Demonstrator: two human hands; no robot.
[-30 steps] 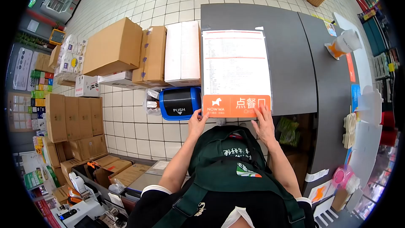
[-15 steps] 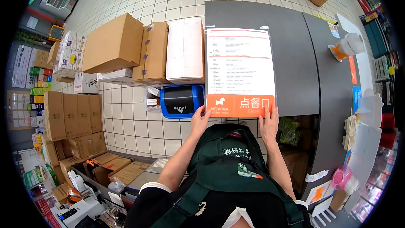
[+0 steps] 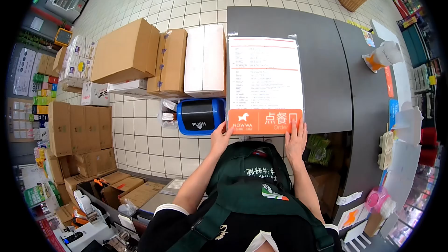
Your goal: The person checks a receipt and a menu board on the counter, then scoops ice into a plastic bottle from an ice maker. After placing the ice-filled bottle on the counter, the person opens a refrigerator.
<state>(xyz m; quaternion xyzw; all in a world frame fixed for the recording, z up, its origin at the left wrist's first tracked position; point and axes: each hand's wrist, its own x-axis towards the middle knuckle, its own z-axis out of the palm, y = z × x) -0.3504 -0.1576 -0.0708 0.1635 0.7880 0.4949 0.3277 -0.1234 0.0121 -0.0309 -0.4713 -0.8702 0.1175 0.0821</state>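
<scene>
An orange sign [image 3: 254,128] with white lettering lies along the front edge of the dark grey counter [image 3: 322,74]. Above it on the counter is a white printed sheet [image 3: 265,74] in a clear cover, with small pieces of tape at its top corners. My left hand [image 3: 221,136] touches the sign's lower left corner, fingertips at the edge, thumb and fingers slightly apart. At the lower right corner my right hand [image 3: 296,141] rests with its fingers stretched upward over the sign's edge. Whether either hand pinches the sign cannot be made out.
A blue and black bin [image 3: 200,116] stands left of the counter, beside a white carton [image 3: 204,58] and brown cartons [image 3: 126,50]. On the right are a plastic cup [image 3: 383,56], egg-shaped trays and a pink container [image 3: 377,199]. An open shelf lies under the counter.
My right hand has shifted right to the sign's corner, its fingers now pointing more upward. My left hand stays at the left corner. The view has shifted slightly.
</scene>
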